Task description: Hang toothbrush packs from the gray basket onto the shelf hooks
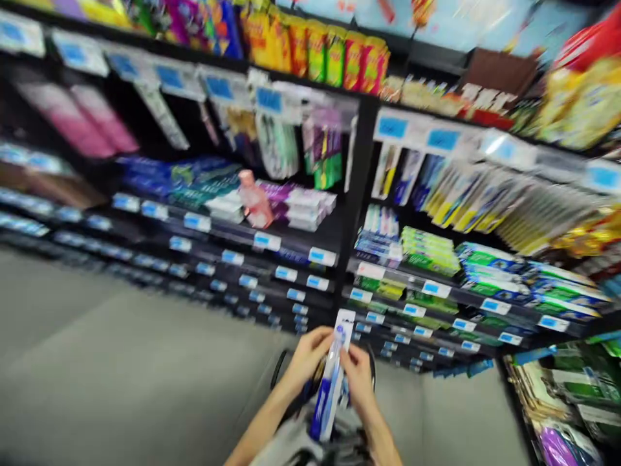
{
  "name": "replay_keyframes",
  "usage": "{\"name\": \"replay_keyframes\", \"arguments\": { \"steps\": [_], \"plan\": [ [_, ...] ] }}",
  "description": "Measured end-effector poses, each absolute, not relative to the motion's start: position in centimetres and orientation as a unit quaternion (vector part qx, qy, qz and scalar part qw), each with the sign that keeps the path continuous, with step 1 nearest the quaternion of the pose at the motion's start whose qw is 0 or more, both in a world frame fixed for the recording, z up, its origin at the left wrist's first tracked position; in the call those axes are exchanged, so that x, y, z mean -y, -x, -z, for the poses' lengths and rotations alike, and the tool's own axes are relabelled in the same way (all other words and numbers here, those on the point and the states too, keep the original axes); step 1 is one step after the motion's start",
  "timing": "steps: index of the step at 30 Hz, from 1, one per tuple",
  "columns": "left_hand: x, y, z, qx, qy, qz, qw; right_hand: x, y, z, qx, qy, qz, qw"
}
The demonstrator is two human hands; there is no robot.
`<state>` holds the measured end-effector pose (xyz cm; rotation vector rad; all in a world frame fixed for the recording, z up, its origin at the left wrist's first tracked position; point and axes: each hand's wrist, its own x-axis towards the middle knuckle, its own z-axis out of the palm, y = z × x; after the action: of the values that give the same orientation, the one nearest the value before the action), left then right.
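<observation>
Both my hands hold a long, narrow blue and white pack [332,382], which looks like a toothbrush in its card. My left hand [306,358] grips its left side with fingers curled. On the pack's right side my right hand [359,378] is closed as well. The pack is tilted, top end up towards the shelves. Below my hands lies something dark with a black handle [280,366], possibly a basket, blurred by motion.
Black store shelves [356,213] fill the view, with blue price tags. Toothpaste boxes [431,252] lie at the right, hanging toothbrush packs [466,194] above them, a pink bottle [253,197] at the middle. Grey floor [121,375] is at the left. More packs [567,401] fill the lower right.
</observation>
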<state>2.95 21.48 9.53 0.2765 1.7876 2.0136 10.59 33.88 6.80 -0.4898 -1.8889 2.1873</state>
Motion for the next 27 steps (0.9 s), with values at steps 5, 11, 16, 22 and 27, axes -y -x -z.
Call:
{"name": "replay_keyframes", "arguments": {
  "steps": [5,11,16,22,27],
  "plan": [
    [-18.4,-1.4,-8.1,-0.652,-0.057,-0.730,0.197,-31.6,-9.4,-5.0,0.592,0.188,-0.784,0.023],
    [-17.0,-0.8,-7.6,-0.620,-0.037,-0.753,0.216,-30.5,-8.4,-5.8,0.566,0.194,-0.801,0.020],
    [-16.8,0.8,-7.8,-0.564,-0.016,-0.788,0.247,-30.0,-7.9,-6.4,0.556,0.181,-0.811,0.039],
    [-16.2,1.9,-8.6,-0.557,0.019,-0.810,0.181,-28.6,-8.3,-5.7,0.571,0.160,-0.804,0.046],
    [-15.1,1.6,-9.2,-0.616,-0.004,-0.771,0.165,-27.5,-8.2,-5.2,0.608,0.122,-0.782,0.063]
  ]
}}
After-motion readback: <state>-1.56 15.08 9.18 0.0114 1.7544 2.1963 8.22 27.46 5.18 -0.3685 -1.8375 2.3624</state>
